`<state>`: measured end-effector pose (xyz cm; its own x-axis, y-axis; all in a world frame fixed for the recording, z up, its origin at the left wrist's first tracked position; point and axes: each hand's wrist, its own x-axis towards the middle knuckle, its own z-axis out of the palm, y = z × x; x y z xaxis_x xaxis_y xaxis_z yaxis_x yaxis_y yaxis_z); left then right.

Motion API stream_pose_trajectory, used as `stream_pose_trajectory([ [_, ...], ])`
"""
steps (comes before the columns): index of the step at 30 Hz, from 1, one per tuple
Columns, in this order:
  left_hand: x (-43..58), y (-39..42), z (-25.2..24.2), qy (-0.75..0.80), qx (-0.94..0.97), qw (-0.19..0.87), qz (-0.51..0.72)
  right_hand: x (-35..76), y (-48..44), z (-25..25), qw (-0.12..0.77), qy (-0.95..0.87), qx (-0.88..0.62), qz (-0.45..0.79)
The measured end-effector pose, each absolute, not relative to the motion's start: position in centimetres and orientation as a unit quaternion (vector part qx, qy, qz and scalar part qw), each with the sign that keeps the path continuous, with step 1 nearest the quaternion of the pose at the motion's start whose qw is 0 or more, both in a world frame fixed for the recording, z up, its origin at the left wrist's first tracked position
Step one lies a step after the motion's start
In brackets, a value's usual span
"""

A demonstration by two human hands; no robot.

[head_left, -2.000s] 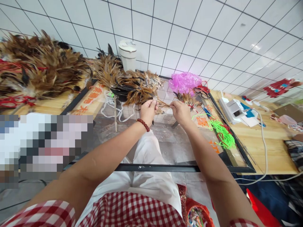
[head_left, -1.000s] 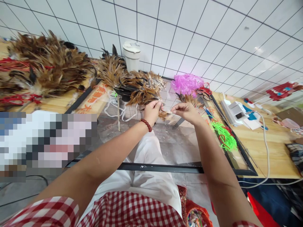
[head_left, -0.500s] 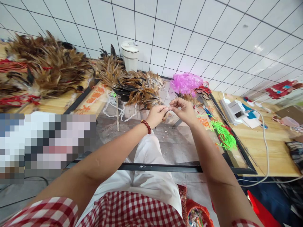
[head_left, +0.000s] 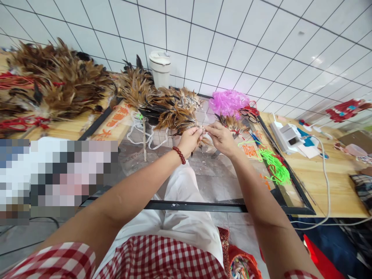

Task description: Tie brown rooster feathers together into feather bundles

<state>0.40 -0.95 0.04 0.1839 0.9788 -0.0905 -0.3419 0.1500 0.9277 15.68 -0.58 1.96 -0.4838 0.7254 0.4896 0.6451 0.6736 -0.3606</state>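
My left hand (head_left: 188, 142), with a beaded bracelet (head_left: 178, 155) at the wrist, pinches a small bunch of brown feathers (head_left: 205, 142) by its pale quill ends. My right hand (head_left: 222, 138) meets it from the right, thumb and forefinger closed at those same ends; what lies between them is too small to make out. Both hands are above a glass-topped frame (head_left: 203, 205) with a dark rim. Just behind the hands lies a heap of brown and black feathers (head_left: 177, 112). A smaller feather bundle (head_left: 234, 123) is beyond my right hand.
A white lidded cup (head_left: 160, 69) stands against the tiled wall. Pink plastic (head_left: 228, 102) lies at the back. Green cord (head_left: 274, 164) and a white power strip (head_left: 286, 135) are on the right. More feathers (head_left: 61, 81) pile up at left. A stick (head_left: 144, 139) lies near white ribbon.
My right hand has turned and shifted slightly left and down, its fingers now against the left fingertips. The feather bunch shows more below the fingers. My left hand has hardly moved.
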Motion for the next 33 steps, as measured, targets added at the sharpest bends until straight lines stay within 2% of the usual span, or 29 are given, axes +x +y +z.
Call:
stream_pose_trajectory([
  [6, 0.5, -1.1, 0.2, 0.371, 0.416, 0.652, 0.514, 15.7, -0.2, 2.0, 0.411, -0.805, -0.387, 0.184],
  [14, 0.5, -1.1, -0.4, 0.306, 0.470, 0.677, 0.476, 14.9, -0.6, 2.3, 0.461, -0.702, -0.399, 0.368],
  [20, 0.5, -0.8, -1.2, 0.297, 0.533, 0.616, 0.499, 14.4, -0.3, 2.1, 0.476, -0.673, -0.433, 0.365],
  [24, 0.4, -0.3, -1.4, 0.338, 0.517, 0.542, 0.570, 15.7, 0.3, 1.8, 0.431, -0.693, -0.507, 0.277],
  [27, 0.3, 0.0, -1.2, 0.351, 0.468, 0.508, 0.632, 17.1, 0.6, 1.4, 0.331, -0.720, -0.584, 0.172],
  [31, 0.3, 0.2, -1.1, 0.382, 0.428, 0.507, 0.643, 17.7, 0.6, 1.0, 0.198, -0.772, -0.579, 0.171],
  [33, 0.2, 0.3, -1.2, 0.399, 0.438, 0.489, 0.640, 17.6, 0.5, 0.9, 0.162, -0.795, -0.566, 0.144],
])
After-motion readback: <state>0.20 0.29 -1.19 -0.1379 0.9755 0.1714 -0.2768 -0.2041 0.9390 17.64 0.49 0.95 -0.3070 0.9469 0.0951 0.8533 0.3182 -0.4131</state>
